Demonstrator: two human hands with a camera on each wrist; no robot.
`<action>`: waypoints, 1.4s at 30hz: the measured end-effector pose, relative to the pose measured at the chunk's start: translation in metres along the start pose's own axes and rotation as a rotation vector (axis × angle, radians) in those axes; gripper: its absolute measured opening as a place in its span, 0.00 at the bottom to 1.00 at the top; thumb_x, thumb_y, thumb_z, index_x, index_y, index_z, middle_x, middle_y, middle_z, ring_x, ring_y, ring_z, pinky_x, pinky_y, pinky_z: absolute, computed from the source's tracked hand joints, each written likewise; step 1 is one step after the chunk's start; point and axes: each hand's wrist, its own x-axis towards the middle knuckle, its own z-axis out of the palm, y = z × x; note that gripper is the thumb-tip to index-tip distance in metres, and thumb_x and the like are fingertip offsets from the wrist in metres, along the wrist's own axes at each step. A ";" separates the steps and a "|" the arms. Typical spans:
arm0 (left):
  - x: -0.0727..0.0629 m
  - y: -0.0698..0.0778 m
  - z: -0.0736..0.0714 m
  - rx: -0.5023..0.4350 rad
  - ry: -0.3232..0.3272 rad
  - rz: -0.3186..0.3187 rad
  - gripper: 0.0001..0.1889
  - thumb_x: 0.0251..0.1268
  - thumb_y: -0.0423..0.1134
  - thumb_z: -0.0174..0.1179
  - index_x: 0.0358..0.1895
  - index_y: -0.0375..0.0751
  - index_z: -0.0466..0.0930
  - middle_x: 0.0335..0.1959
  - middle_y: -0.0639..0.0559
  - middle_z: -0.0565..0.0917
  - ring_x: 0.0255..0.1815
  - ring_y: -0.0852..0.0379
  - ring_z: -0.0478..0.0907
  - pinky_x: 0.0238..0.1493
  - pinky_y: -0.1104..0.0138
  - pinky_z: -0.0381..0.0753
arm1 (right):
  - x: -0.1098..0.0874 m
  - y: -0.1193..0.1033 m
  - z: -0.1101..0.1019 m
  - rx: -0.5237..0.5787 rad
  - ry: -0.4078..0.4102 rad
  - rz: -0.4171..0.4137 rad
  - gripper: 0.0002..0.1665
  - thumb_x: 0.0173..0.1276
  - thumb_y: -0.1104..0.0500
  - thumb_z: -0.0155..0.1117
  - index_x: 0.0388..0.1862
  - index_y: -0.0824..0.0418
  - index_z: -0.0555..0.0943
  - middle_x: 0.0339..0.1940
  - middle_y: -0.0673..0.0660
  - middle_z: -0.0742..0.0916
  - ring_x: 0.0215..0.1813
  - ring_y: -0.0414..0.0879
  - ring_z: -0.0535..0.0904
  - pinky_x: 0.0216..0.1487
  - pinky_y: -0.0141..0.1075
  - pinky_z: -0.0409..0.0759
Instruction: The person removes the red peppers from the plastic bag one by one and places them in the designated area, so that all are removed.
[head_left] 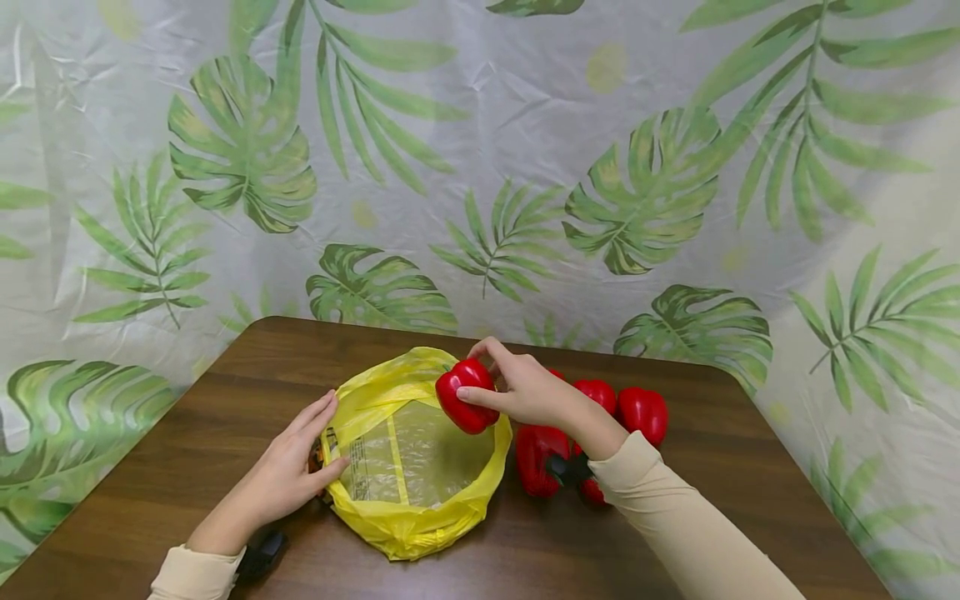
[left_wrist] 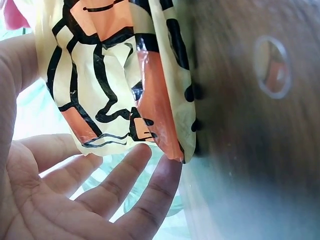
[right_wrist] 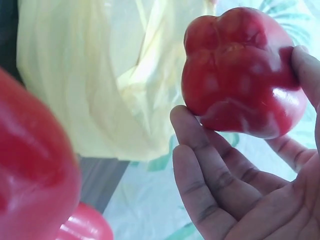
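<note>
My right hand [head_left: 531,390] holds a red bell pepper [head_left: 463,402] between thumb and fingers, over the right rim of a yellow plastic bag [head_left: 416,533]. The right wrist view shows the lobed end of that pepper [right_wrist: 240,80]. The bag stands with its mouth wide and its rim spread in a ring; its visible floor is bare. At its left side rests my left hand [head_left: 279,468], fingers extended along the outside and thumb at the rim. In the left wrist view these fingertips touch the bag's printed orange and black side [left_wrist: 107,75].
Several more red bell peppers [head_left: 643,414] lie on the brown wooden table [head_left: 585,558] right of the bag, partly behind my right forearm. A leaf-patterned curtain [head_left: 495,150] hangs behind the table.
</note>
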 end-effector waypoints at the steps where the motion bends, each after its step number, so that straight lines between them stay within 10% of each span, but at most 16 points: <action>1: 0.000 0.000 0.000 -0.001 0.000 0.001 0.44 0.72 0.42 0.72 0.82 0.24 0.59 0.85 0.30 0.60 0.82 0.27 0.63 0.73 0.33 0.71 | -0.002 0.002 -0.002 0.008 0.007 0.002 0.33 0.77 0.38 0.69 0.71 0.49 0.69 0.55 0.53 0.89 0.46 0.44 0.88 0.48 0.39 0.89; 42: 0.000 -0.002 0.000 0.003 0.000 -0.002 0.44 0.73 0.42 0.71 0.82 0.25 0.60 0.85 0.31 0.60 0.82 0.28 0.64 0.73 0.34 0.72 | -0.106 0.076 -0.053 0.058 0.115 0.191 0.33 0.80 0.41 0.65 0.72 0.54 0.66 0.59 0.65 0.87 0.40 0.49 0.88 0.45 0.42 0.89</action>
